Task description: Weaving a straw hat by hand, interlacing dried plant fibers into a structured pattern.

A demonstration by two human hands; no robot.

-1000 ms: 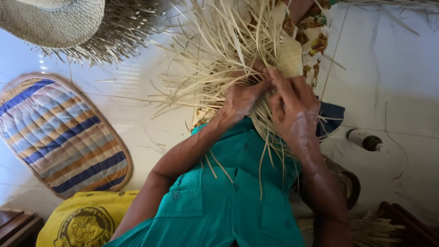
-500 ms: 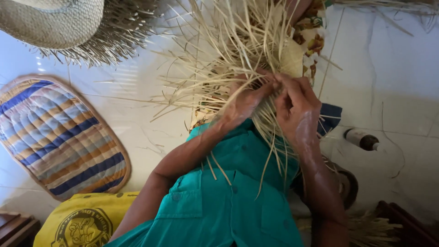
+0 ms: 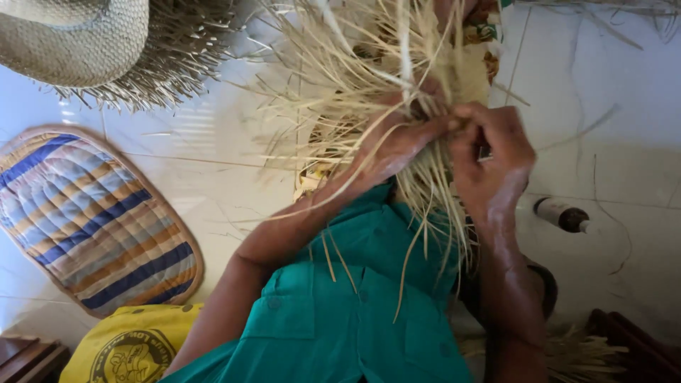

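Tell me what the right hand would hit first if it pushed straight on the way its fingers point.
The right hand points left, toward the left hand. It would first meet the straw strands pinched between them, then the left hand's fingertips; depth is hard to judge here.

Single view only; no second view sharing scene. Head camera sitting above wearer, looking steeply down along chest and teal shirt toward white tiled floor. Facing forward-down, wearer's own body filling lower frame, arms running up toward centre. Working close: left hand and right hand sitting centre frame amid straw bundle. Frame edges catching woven hat top left, striped mat left.
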